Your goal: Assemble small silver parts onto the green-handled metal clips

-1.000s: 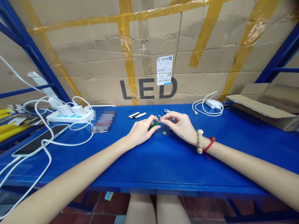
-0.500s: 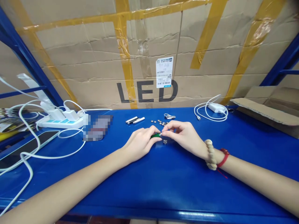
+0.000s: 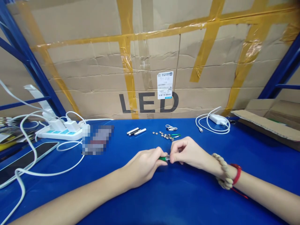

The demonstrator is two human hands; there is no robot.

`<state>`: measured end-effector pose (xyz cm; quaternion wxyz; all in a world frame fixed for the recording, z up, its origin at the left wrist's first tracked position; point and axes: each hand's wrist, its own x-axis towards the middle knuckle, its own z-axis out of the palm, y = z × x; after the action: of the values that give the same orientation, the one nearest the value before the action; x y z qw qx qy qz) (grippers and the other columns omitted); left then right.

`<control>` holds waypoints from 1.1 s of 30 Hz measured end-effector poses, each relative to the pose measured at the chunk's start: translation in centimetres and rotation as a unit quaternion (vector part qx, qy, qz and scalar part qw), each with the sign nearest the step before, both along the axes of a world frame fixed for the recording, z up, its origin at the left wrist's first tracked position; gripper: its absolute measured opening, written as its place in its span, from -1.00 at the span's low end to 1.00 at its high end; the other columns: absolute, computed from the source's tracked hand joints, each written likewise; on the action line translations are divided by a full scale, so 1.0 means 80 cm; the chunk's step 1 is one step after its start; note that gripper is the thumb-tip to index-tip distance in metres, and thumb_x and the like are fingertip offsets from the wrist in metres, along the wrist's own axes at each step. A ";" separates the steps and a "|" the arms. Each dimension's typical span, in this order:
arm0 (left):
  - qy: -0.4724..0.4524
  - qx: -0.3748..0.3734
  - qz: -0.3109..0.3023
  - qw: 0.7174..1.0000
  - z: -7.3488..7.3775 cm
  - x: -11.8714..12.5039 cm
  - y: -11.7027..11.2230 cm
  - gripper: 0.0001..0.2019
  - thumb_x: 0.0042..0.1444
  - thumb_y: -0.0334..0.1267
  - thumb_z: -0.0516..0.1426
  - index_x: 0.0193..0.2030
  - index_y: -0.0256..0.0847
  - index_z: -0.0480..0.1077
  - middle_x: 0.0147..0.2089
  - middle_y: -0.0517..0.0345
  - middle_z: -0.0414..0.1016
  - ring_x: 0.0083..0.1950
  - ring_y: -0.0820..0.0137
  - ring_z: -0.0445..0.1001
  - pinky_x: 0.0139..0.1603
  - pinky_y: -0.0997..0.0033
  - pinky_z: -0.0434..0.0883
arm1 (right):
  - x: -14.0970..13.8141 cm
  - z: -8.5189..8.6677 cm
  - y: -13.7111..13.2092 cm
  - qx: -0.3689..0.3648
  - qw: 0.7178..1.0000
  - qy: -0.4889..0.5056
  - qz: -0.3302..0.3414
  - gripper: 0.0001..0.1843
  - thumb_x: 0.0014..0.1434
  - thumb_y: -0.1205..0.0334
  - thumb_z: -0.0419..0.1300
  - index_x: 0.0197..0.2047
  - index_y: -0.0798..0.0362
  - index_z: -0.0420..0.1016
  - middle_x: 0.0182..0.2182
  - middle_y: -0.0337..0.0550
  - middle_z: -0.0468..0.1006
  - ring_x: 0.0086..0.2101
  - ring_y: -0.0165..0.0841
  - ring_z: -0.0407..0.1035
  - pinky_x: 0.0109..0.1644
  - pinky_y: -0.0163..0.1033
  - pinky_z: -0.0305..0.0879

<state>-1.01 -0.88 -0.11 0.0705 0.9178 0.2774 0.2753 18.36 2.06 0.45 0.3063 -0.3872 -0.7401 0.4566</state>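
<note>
Two hands pinch one green tube (image 3: 163, 158): left hand (image 3: 143, 166), right hand (image 3: 189, 153); carton (image 3: 93, 62) reads "LED".

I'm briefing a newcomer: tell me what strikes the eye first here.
At centre, the left hand grips a small green tube while the right hand pinches its end. Behind stands a taped cardboard box printed LED; small round cells lie in a row before it.

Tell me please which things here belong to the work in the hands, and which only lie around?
In the work: small green tube, pinched between left hand and right hand; probably the button cells and silver tubes nearby.
Lying about: power strip, phone, white charger.
</note>
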 end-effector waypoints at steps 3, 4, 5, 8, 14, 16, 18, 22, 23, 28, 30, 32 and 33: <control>0.022 0.001 -0.016 1.000 0.000 0.000 -0.001 -0.86 0.28 -0.27 -0.14 -0.28 -0.24 0.11 -0.22 0.06 0.45 -0.25 0.38 0.45 -0.33 0.49 0.34 | 0.001 0.001 0.000 -0.009 0.999 -0.034 0.017 -0.80 -0.16 0.21 0.28 -0.58 0.21 0.49 -0.70 -0.23 0.34 -0.69 -0.55 0.09 -0.63 -0.41 -0.04; 0.031 -0.002 -0.016 0.999 0.000 0.000 -0.001 -0.86 0.29 -0.27 -0.15 -0.28 -0.24 0.10 -0.23 0.07 0.45 -0.27 0.38 0.45 -0.35 0.49 0.34 | 0.001 0.000 0.001 -0.001 0.999 -0.040 0.021 -0.78 -0.15 0.19 0.29 -0.58 0.21 0.49 -0.70 -0.22 0.34 -0.68 -0.55 0.09 -0.62 -0.41 -0.05; 0.039 -0.007 -0.015 0.999 -0.001 0.000 -0.001 -0.85 0.29 -0.26 -0.16 -0.29 -0.24 0.09 -0.23 0.07 0.45 -0.27 0.38 0.45 -0.35 0.48 0.33 | 0.002 -0.001 0.002 0.011 0.999 -0.044 0.028 -0.77 -0.15 0.16 0.30 -0.58 0.20 0.50 -0.68 -0.22 0.36 -0.66 -0.54 0.11 -0.60 -0.41 -0.03; 0.064 -0.006 -0.022 0.998 -0.002 -0.002 -0.001 -0.87 0.29 -0.27 -0.16 -0.26 -0.24 0.10 -0.21 0.07 0.44 -0.27 0.38 0.44 -0.33 0.48 0.32 | 0.003 -0.006 0.003 0.056 0.995 -0.060 0.048 -0.74 -0.15 0.10 0.31 -0.58 0.17 0.51 -0.61 -0.19 0.43 -0.57 -0.49 0.22 -0.50 -0.40 0.07; 0.080 -0.027 -0.006 0.996 -0.001 -0.003 -0.004 -0.91 0.27 -0.30 -0.13 -0.23 -0.24 0.12 -0.19 0.07 0.44 -0.27 0.38 0.44 -0.33 0.50 0.31 | 0.003 -0.009 -0.002 0.122 0.988 -0.072 0.063 -0.77 -0.01 0.11 0.24 -0.51 0.11 0.54 -0.54 -0.22 0.47 -0.49 -0.47 0.27 -0.42 -0.39 0.12; 0.071 -0.048 0.004 0.996 0.001 -0.003 -0.004 -0.91 0.27 -0.31 -0.13 -0.23 -0.24 0.12 -0.16 0.07 0.43 -0.25 0.40 0.44 -0.33 0.51 0.31 | 0.004 -0.006 -0.003 0.130 0.986 -0.077 0.069 -0.77 0.03 0.12 0.21 -0.48 0.12 0.55 -0.52 -0.21 0.48 -0.48 -0.47 0.28 -0.41 -0.39 0.12; 0.085 -0.044 -0.005 0.995 0.002 -0.003 -0.004 -0.88 0.27 -0.28 -0.12 -0.22 -0.24 0.16 -0.20 0.08 0.44 -0.25 0.39 0.43 -0.31 0.50 0.31 | 0.006 -0.004 -0.002 0.137 0.980 -0.112 0.088 -0.74 0.01 0.07 0.23 -0.45 0.11 0.56 -0.53 -0.20 0.47 -0.49 -0.46 0.27 -0.43 -0.39 0.10; 0.103 -0.058 -0.012 0.993 0.005 -0.002 -0.001 -0.85 0.27 -0.27 -0.12 -0.19 -0.24 0.21 -0.17 0.08 0.43 -0.19 0.38 0.43 -0.22 0.47 0.32 | 0.010 -0.002 0.004 0.135 0.973 -0.146 0.114 -0.68 -0.01 -0.01 0.23 -0.43 0.11 0.57 -0.57 -0.21 0.45 -0.54 -0.49 0.21 -0.49 -0.40 0.05; 0.098 -0.071 -0.004 0.993 0.006 -0.001 -0.001 -0.84 0.28 -0.27 -0.13 -0.18 -0.24 0.21 -0.15 0.07 0.43 -0.17 0.38 0.43 -0.21 0.47 0.32 | 0.010 -0.002 0.005 0.127 0.977 -0.134 0.111 -0.68 0.00 0.01 0.22 -0.42 0.14 0.56 -0.58 -0.21 0.44 -0.56 -0.51 0.19 -0.51 -0.41 0.03; 0.081 -0.099 0.030 0.991 0.009 -0.001 -0.004 -0.83 0.28 -0.25 -0.14 -0.14 -0.24 0.20 -0.14 0.06 0.42 -0.19 0.38 0.43 -0.24 0.47 0.33 | 0.008 0.001 0.005 0.075 0.993 -0.062 0.074 -0.66 -0.09 0.04 0.28 -0.43 0.21 0.54 -0.70 -0.25 0.32 -0.66 -0.55 0.08 -0.60 -0.43 -0.04; 0.080 -0.097 0.033 0.992 0.009 -0.002 -0.004 -0.83 0.28 -0.25 -0.14 -0.14 -0.24 0.20 -0.15 0.06 0.42 -0.18 0.37 0.43 -0.24 0.46 0.33 | 0.007 0.002 0.004 0.063 0.994 -0.052 0.072 -0.66 -0.11 0.05 0.29 -0.43 0.21 0.53 -0.70 -0.25 0.32 -0.66 -0.55 0.09 -0.60 -0.43 -0.03; 0.075 -0.093 0.033 0.992 0.008 -0.002 -0.004 -0.83 0.28 -0.25 -0.14 -0.15 -0.23 0.20 -0.16 0.07 0.41 -0.18 0.38 0.43 -0.22 0.45 0.33 | 0.006 0.002 0.002 0.053 0.995 -0.047 0.070 -0.66 -0.10 0.05 0.29 -0.43 0.21 0.53 -0.68 -0.24 0.34 -0.67 -0.56 0.09 -0.61 -0.43 -0.02; 0.072 -0.093 0.032 0.993 0.007 -0.002 -0.003 -0.83 0.28 -0.25 -0.14 -0.15 -0.23 0.20 -0.15 0.07 0.41 -0.17 0.38 0.42 -0.21 0.45 0.33 | 0.006 0.002 0.001 0.051 0.996 -0.045 0.065 -0.66 -0.10 0.05 0.28 -0.42 0.22 0.53 -0.67 -0.23 0.35 -0.66 -0.56 0.09 -0.61 -0.42 -0.02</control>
<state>-1.19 -1.13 0.45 0.1264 0.9152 0.3357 0.1837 18.86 2.18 0.58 0.2620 -0.3422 -0.7990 0.4194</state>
